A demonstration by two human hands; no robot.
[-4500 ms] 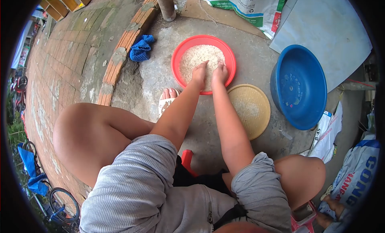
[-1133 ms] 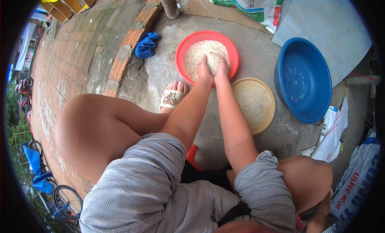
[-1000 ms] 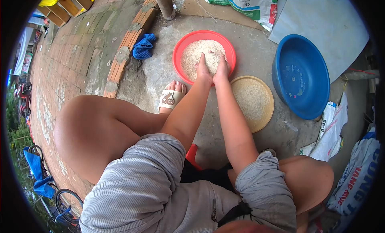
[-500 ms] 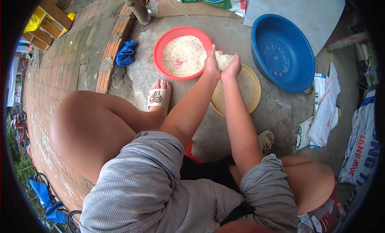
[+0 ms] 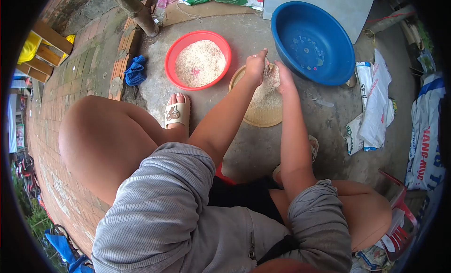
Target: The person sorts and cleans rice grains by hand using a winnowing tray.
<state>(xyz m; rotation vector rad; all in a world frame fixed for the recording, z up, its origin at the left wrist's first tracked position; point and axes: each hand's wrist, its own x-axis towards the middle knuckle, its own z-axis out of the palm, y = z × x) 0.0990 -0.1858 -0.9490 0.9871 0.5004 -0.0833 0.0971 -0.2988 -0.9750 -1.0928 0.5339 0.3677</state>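
Over a round tan tray (image 5: 258, 118), my left hand (image 5: 255, 69) and my right hand (image 5: 284, 78) are held a little apart with their fingers stretched out. Pale rice-like grains (image 5: 270, 80) pass down through the gap between them onto the tray, where more grains lie. Some grains stick to my left fingers. To the left stands a red basin (image 5: 228, 51) with a large heap of the same grains and a small pink patch in it. My right hand is close to the near side of a blue basin (image 5: 336, 36), which has pale bits on its bottom.
A blue cloth (image 5: 135, 71) lies by the brick edging at left, near a post (image 5: 141, 17). White printed sacks (image 5: 376, 99) lie at right, with a larger sack (image 5: 425, 137) beyond. My sandalled foot (image 5: 177, 112) is below the red basin.
My hands were cupped together holding grains; now they have parted and the grains are falling onto the tray. The view has shifted, so the basins appear further left.
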